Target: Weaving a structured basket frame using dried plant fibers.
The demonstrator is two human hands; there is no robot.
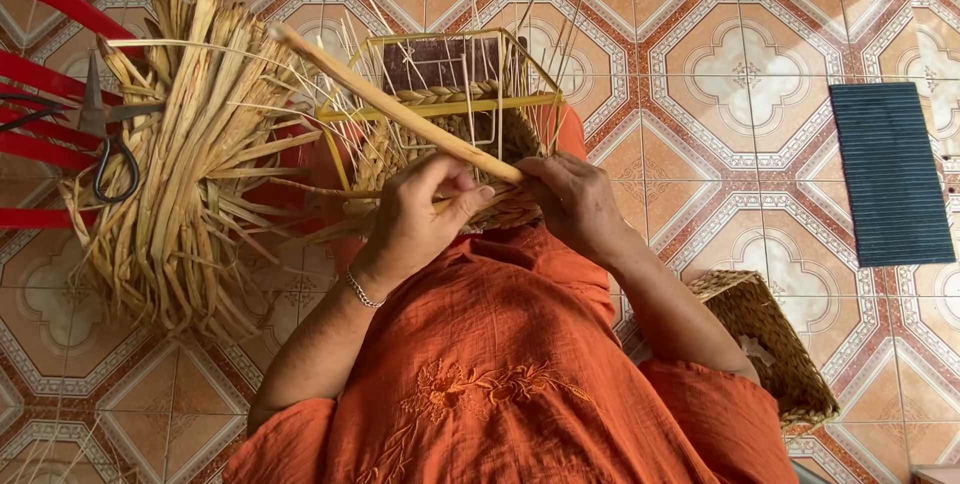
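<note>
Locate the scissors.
In the head view, the scissors lie far left, on the bundle of dried straw, beside the red chair.

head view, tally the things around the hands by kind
hands: 2, left hand, right hand
wire frame basket: 1
finished woven basket: 1
straw bundle: 1
long flat strip: 1
scissors: 1
dark ribbed mat: 1
red chair: 1
total: 9
</note>
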